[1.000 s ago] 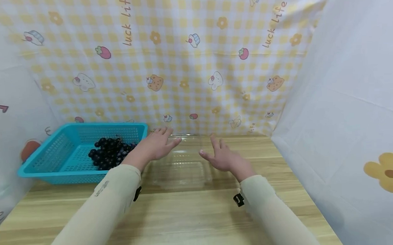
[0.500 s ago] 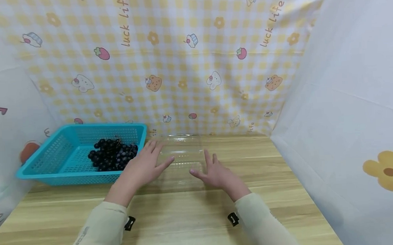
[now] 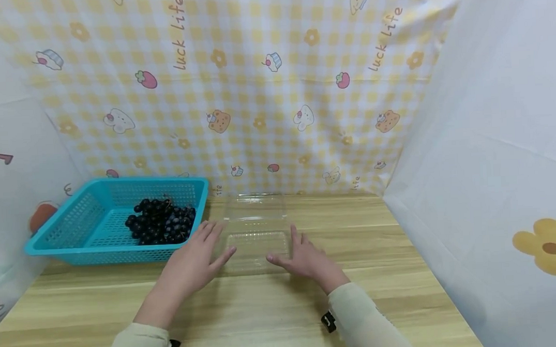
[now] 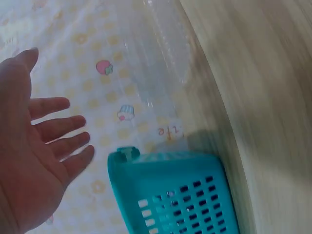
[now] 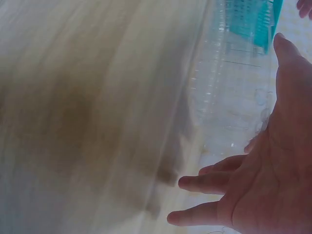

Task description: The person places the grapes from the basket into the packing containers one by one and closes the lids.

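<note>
Clear box (image 3: 257,245), between left hand (image 3: 192,263) and right hand (image 3: 305,257) (each grip unclenched, fingers spread); grapes (image 3: 158,220), in basket (image 3: 104,250).

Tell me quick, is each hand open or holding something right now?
Left hand: open, holding nothing.
Right hand: open, holding nothing; whether it touches the clear container can't be told.

Yellow-checked backdrop (image 3: 256,91) | white side panels (image 3: 469,186) | pale wood-grain tabletop (image 3: 365,242)

Sheet-lined booth — checked backdrop (image 3: 256,91), white sides (image 3: 474,185), wood-grain table (image 3: 256,319).
</note>
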Demonstrator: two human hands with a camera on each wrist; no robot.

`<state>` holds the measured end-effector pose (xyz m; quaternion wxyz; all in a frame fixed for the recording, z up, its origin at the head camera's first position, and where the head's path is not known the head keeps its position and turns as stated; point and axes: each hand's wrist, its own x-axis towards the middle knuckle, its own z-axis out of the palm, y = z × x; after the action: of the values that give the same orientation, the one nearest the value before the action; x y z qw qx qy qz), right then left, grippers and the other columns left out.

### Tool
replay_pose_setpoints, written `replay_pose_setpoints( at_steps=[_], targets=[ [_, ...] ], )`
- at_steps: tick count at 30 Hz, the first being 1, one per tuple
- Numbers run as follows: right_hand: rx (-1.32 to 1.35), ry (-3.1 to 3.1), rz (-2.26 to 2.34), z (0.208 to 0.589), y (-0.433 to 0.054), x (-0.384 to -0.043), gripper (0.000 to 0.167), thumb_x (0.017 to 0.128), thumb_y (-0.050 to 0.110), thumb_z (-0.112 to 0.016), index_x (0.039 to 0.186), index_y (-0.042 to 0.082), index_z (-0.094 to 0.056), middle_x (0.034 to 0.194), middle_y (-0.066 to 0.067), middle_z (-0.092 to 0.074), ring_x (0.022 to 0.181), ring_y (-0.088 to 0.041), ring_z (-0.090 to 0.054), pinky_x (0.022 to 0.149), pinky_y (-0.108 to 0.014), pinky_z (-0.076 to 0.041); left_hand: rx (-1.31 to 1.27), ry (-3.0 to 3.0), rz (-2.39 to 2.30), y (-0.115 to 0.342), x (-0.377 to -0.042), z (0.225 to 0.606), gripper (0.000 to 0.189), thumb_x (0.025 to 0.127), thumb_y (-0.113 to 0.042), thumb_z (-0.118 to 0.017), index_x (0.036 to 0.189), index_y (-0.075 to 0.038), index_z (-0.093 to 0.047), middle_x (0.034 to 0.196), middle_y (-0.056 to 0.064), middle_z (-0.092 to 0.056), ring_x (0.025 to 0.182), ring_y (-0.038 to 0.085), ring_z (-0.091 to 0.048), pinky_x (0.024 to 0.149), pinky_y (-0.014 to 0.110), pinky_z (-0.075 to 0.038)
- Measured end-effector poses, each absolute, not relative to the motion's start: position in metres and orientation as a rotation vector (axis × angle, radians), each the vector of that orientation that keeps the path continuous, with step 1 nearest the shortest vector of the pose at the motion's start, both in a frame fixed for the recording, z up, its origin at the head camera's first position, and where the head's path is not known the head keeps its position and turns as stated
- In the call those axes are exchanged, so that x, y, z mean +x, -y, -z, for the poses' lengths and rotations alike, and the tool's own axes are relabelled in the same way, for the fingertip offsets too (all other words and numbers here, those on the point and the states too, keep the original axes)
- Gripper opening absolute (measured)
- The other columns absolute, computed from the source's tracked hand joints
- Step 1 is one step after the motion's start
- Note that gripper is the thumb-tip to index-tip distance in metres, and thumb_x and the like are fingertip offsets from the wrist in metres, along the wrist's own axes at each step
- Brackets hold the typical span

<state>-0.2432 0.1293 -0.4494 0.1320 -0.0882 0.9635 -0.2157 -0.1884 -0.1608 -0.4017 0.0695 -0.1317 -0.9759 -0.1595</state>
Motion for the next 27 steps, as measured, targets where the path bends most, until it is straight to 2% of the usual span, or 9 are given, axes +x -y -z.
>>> replay_pose_setpoints(
  at_steps=[4, 13, 20, 27],
  targets=[
    [-0.254, -2.775, 0.659, 0.456, -0.131, -0.245, 0.129, 0.086, 0.092, -0.053, 0.173, 0.014, 0.003, 0.172, -0.036, -0.02, 0.149, -0.058, -0.042, 0.113, -0.071, -0.046, -0.359, 2.9, 0.475, 0.169, -0.187, 0.398, 0.084, 0.108, -0.069, -0.04, 0.162, -0.006, -0.043, 0.171, 0.021, -0.037, 0.161, 0.044, -0.03, 0.115, 0.068, -0.045],
    [-0.275, -2.759, 0.735, 0.46, -0.133, -0.247, 0.138, 0.081, 0.089, -0.065, 0.173, 0.012, 0.004, 0.17, -0.039, -0.022, 0.152, -0.058, -0.039, 0.118, -0.068, -0.043, -0.304, 2.918, 0.524, 0.187, -0.186, 0.389, 0.082, 0.109, -0.067, -0.037, 0.161, -0.004, -0.044, 0.172, 0.021, -0.035, 0.161, 0.046, -0.026, 0.116, 0.071, -0.042],
    [-0.257, -2.748, 0.698, 0.458, -0.135, -0.244, 0.14, 0.08, 0.091, -0.064, 0.173, 0.012, 0.004, 0.168, -0.04, -0.025, 0.149, -0.058, -0.043, 0.116, -0.067, -0.046, -0.283, 2.938, 0.54, 0.195, -0.184, 0.385, 0.081, 0.11, -0.066, -0.037, 0.162, -0.005, -0.043, 0.172, 0.021, -0.034, 0.161, 0.047, -0.025, 0.119, 0.073, -0.037],
    [-0.214, -2.759, 0.652, 0.453, -0.138, -0.245, 0.139, 0.079, 0.093, -0.061, 0.173, 0.014, 0.003, 0.169, -0.037, -0.025, 0.152, -0.059, -0.036, 0.118, -0.072, -0.041, -0.28, 2.939, 0.518, 0.2, -0.186, 0.375, 0.084, 0.109, -0.069, -0.035, 0.163, -0.006, -0.042, 0.172, 0.022, -0.034, 0.16, 0.048, -0.026, 0.116, 0.075, -0.039]
  ],
)
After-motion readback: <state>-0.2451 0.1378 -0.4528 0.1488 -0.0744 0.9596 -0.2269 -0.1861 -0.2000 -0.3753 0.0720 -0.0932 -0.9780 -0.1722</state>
